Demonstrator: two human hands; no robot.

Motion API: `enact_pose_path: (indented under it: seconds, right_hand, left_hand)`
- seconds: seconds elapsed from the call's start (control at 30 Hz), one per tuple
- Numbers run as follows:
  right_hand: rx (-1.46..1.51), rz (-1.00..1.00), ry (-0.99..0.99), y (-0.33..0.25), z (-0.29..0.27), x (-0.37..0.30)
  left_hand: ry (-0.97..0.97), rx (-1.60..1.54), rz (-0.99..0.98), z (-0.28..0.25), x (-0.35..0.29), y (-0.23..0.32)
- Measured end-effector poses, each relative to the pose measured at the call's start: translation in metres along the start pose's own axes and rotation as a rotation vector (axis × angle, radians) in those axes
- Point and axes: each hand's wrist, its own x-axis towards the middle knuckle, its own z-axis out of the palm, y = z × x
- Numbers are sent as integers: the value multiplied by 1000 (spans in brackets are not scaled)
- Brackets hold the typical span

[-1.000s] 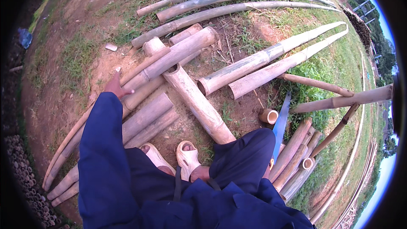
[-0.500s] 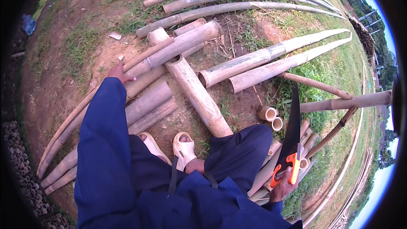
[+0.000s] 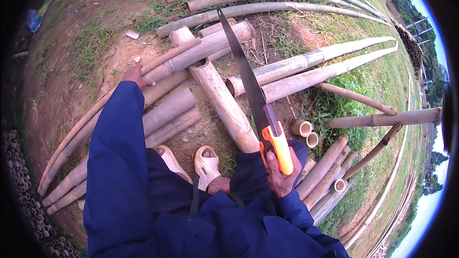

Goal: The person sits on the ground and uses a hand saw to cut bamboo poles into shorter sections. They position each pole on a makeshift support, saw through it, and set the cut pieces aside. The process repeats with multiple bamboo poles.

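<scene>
My right hand (image 3: 283, 177) is closed round the orange handle of a hand saw (image 3: 248, 79). Its long dark blade points up and away, passing over the bamboo poles. On the left, my left hand (image 3: 138, 77) grips a thin bamboo pole (image 3: 172, 53) that lies along a thicker bamboo pole (image 3: 205, 50); the undersides of the fingers are hidden. Both poles rest across a stout pale bamboo log (image 3: 224, 107), which slants towards my right knee. The saw blade is held above the wood, and contact cannot be made out.
Two bamboo poles (image 3: 296, 83) lie beyond the saw. Long green-grey poles (image 3: 267, 9) stretch across the far ground. Short cut bamboo rings (image 3: 301, 127) stand right of my knee, near stacked bamboo pieces (image 3: 325, 167). A pole frame (image 3: 382, 118) stands at the right.
My right hand has swung the saw left and forward from beside the stacked pieces to in front of my knee. My left hand stays on the thin pole.
</scene>
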Motion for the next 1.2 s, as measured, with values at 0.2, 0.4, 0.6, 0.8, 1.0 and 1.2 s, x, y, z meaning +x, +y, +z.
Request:
enact_pose_path:
  seconds: [0.2,0.4,0.6,0.8,1.0,1.2]
  right_hand:
    - [100,-50,-122,6,66,78]
    - [14,-96,-214,28,77,102]
    - [42,-125,-191,22,93,121]
    - [101,-94,-150,30,92,118]
    - [-33,-252,-203,34,88,106]
    - [-70,-80,-353,31,102,147]
  left_hand:
    - [-21,-28,-14,-6,-9,8]
    - [-64,-56,-47,-14,-16,18]
    - [-24,-66,-52,-10,-15,11]
    - [-47,-41,-72,-14,-18,18]
    - [-29,-47,-61,-10,-17,10]
    - [-38,-51,-56,-11,-13,15]
